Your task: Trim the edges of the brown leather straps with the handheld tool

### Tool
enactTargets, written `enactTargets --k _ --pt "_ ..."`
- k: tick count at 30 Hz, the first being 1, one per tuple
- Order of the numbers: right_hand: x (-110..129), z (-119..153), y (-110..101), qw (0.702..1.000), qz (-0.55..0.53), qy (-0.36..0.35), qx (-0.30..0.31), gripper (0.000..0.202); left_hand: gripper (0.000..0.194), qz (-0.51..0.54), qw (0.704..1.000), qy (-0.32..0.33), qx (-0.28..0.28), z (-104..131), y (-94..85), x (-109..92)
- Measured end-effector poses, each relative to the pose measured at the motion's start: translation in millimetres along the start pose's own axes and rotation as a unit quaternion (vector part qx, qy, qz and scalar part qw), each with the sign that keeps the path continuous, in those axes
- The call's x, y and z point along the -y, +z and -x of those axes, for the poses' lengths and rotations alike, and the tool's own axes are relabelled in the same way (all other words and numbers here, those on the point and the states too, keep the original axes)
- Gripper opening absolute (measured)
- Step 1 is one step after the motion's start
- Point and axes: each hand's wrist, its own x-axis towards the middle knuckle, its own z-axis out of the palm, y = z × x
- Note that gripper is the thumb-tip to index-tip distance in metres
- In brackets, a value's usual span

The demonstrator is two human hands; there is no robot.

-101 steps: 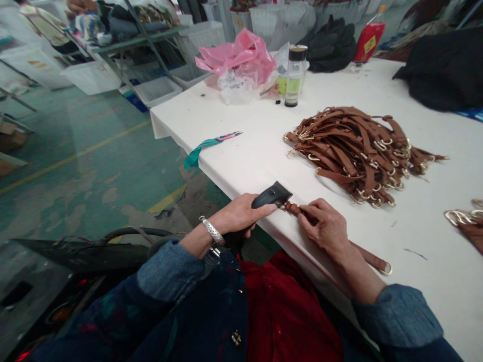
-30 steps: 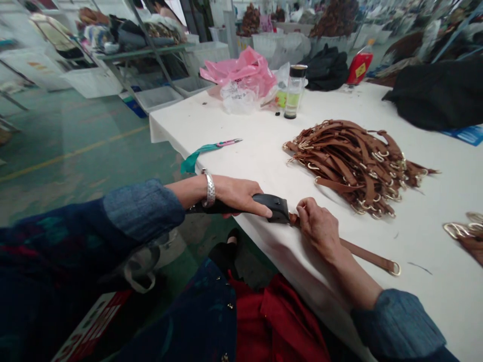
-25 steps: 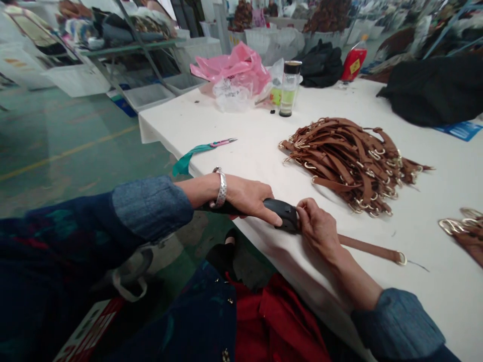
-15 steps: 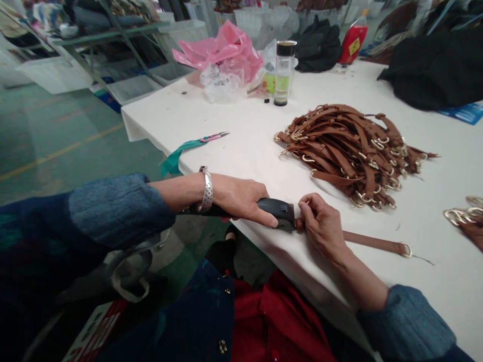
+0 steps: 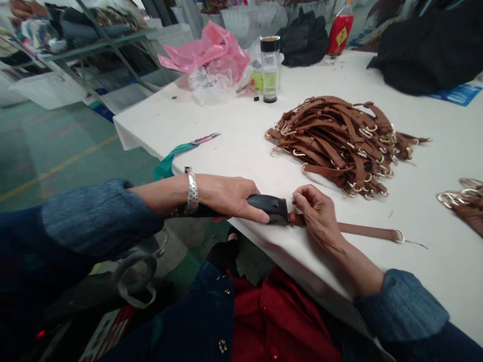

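My left hand [image 5: 232, 197] is wrapped over a black handheld tool [image 5: 269, 207] at the table's front edge, its blunt end pointing right. Against that end lies one end of a brown strap [image 5: 368, 231], which runs right to a gold ring. Over the strap, my right hand [image 5: 317, 208] has thumb and forefinger pinched together; whatever they may hold is too small to make out. Behind my hands a heap of brown straps [image 5: 332, 143] with gold rings lies on the white table [image 5: 234, 146].
Pink-handled snips [image 5: 206, 139] with a teal cloth lie at the left edge. Farther back stand a glass bottle [image 5: 270, 75], a pink plastic bag [image 5: 217, 48], black cloth [image 5: 426, 60] and a red bottle [image 5: 340, 32]. More straps [image 5: 468, 208] lie at the far right.
The view has shifted slightly. My right fingers have lifted a little from the tool's end, and the pale piece between them and the tool no longer shows. My left hand keeps its hold.
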Motion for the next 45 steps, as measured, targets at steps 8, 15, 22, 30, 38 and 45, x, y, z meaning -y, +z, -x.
enactTargets --k 8,15,22,30,38,45 --pt "-1.2 -4.7 -4.5 0.999 -0.001 -0.011 -0.039 0.026 0.055 0.053 0.998 0.003 -0.032 -9.0 11.9 3.0" --pt "2.4 27.3 -38.9 0.954 0.259 -0.129 0.075 0.019 0.053 0.050 0.998 -0.002 -0.043 4.6 18.0 16.2" --pt "-4.2 39.8 -45.8 0.947 0.280 -0.134 0.081 0.019 0.052 0.016 0.999 0.013 -0.039 6.0 15.8 14.2" --pt "-6.9 36.3 -45.1 0.954 0.264 -0.120 0.078 0.017 0.053 0.041 0.997 0.032 -0.056 -6.3 21.8 2.7" --pt "-0.3 38.1 -40.7 0.945 0.292 -0.127 0.077 0.019 0.052 0.043 0.998 0.003 -0.035 2.4 18.6 12.6" --pt "-2.5 34.1 -43.5 0.944 0.308 -0.111 0.049 0.018 0.057 0.088 0.992 0.051 -0.078 -12.5 31.2 4.7"
